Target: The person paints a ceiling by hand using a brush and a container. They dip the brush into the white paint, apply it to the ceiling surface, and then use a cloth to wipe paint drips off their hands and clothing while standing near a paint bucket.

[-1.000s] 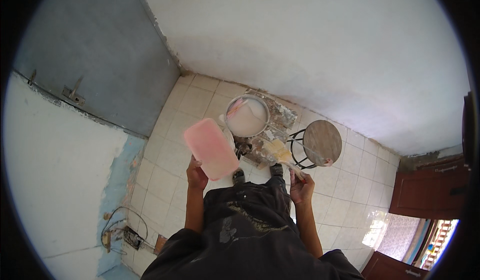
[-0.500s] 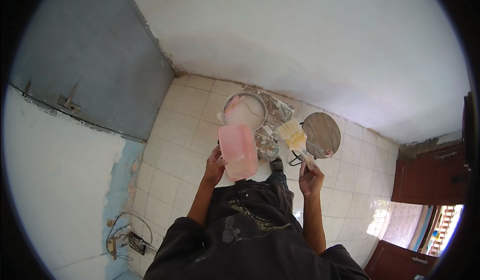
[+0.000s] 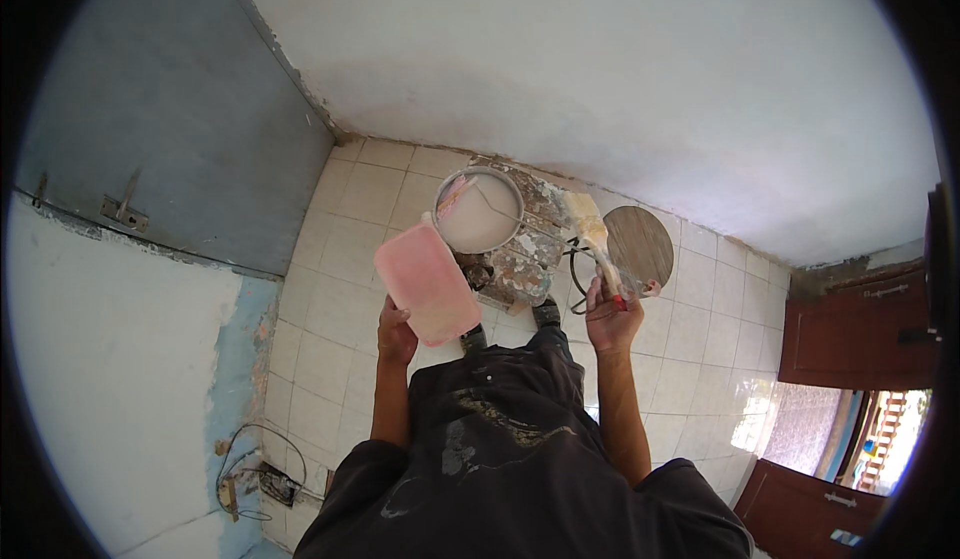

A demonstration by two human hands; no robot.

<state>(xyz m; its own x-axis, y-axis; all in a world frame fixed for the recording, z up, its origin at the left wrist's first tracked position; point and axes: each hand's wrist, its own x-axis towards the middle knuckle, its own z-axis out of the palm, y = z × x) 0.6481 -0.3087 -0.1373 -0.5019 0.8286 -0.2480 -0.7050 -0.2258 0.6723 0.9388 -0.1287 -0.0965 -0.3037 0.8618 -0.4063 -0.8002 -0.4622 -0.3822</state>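
My left hand (image 3: 397,331) is closed on the near left edge of a pink plastic tub (image 3: 428,284), which is tilted in front of me. In my right hand (image 3: 613,321) is a wide paintbrush (image 3: 590,227), its pale bristles pointing away from me and its handle between my fingers. Beyond the tub stands a round bucket (image 3: 480,211) of whitish liquid. A pink object (image 3: 457,197) and a bent wire lie at the bucket's left side and across its top.
The bucket stands on a paint-spattered plank (image 3: 520,259). A round wooden-topped stool (image 3: 640,247) is right of the brush. A white wall (image 3: 600,79) rises ahead, and a grey door (image 3: 170,109) is at left. Loose cables (image 3: 262,469) hang at lower left. Brown cabinets (image 3: 850,339) stand at right.
The tub has shifted left and turned, uncovering more of the bucket and the plank. The brush has swung more upright, and my right hand is slightly nearer the stool's front.
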